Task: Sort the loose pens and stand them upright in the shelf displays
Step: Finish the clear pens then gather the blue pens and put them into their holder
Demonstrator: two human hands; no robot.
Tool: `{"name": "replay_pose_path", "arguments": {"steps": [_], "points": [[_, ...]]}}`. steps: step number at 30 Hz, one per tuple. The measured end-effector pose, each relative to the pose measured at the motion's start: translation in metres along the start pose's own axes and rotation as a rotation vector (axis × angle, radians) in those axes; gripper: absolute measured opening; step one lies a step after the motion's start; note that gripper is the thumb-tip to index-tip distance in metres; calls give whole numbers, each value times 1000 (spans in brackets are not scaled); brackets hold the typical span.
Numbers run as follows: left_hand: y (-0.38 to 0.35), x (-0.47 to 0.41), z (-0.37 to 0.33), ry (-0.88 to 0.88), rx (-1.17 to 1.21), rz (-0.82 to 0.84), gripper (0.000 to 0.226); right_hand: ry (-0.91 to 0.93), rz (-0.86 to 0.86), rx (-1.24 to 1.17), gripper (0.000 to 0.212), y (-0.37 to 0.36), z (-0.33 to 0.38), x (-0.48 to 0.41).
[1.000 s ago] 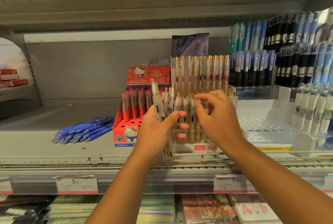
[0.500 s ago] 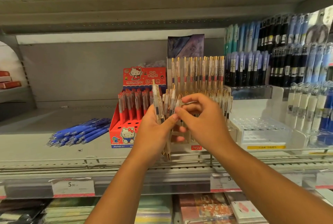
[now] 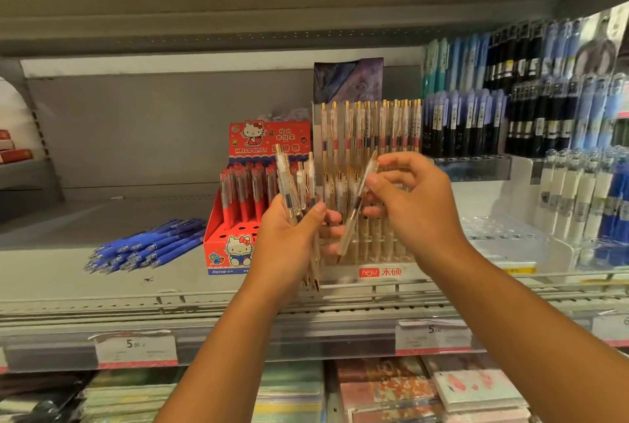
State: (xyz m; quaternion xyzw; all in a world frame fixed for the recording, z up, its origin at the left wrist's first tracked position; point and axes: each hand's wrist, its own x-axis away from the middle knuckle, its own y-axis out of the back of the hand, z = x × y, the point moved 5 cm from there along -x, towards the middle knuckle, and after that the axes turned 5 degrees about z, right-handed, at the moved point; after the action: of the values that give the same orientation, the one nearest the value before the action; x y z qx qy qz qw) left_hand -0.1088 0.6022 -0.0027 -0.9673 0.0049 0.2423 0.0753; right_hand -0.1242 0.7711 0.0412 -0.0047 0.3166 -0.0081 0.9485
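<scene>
Change: the right hand (image 3: 415, 208) was at the top of the bundle (image 3: 293, 181) half a second ago. Now it has one pen (image 3: 355, 215) pulled apart from the bundle, to the right.
Pen axis: long axis tilted, with the tip down and to the left and the push end up and to the right.
Pen place: in the air in front of the display (image 3: 381, 272).
Pen look: thin clear plastic tube with a dark middle part and a gold tip.
Right hand: thumb and fingers pinch the upper half of the pen.
Left hand (image 3: 289, 245): wrapped around the bundle.
Bundle: almost upright, gold tips down below the palm.
Display: clear plastic with rows of the same pens standing.
Beside: red box (image 3: 231, 252) of red pens to the left; blue pens (image 3: 149, 245) lying flat on the grey shelf (image 3: 68, 279).
</scene>
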Motion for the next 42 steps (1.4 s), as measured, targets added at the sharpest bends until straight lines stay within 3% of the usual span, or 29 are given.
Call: {"name": "replay_pose_path", "arguments": {"steps": [5, 13, 19, 26, 34, 42], "points": [[0, 0, 0, 12, 57, 1, 16, 78, -36, 38, 19, 13, 9, -12], [4, 0, -2, -19, -77, -2, 5, 174, -28, 159, 20, 14, 7, -19], [4, -2, -2, -17, -99, -14, 14, 151, 37, 218, 24, 7, -10, -18], [4, -2, -2, -6, -114, -13, 7, 112, 117, 300, 22, 1, -26, -16], [2, -1, -1, -11, -117, 33, 9, 95, 122, 356, 21, 7, -33, -9], [0, 2, -4, -53, -99, 62, 13, 162, 100, 557, 17, 6, -14, -11]]}}
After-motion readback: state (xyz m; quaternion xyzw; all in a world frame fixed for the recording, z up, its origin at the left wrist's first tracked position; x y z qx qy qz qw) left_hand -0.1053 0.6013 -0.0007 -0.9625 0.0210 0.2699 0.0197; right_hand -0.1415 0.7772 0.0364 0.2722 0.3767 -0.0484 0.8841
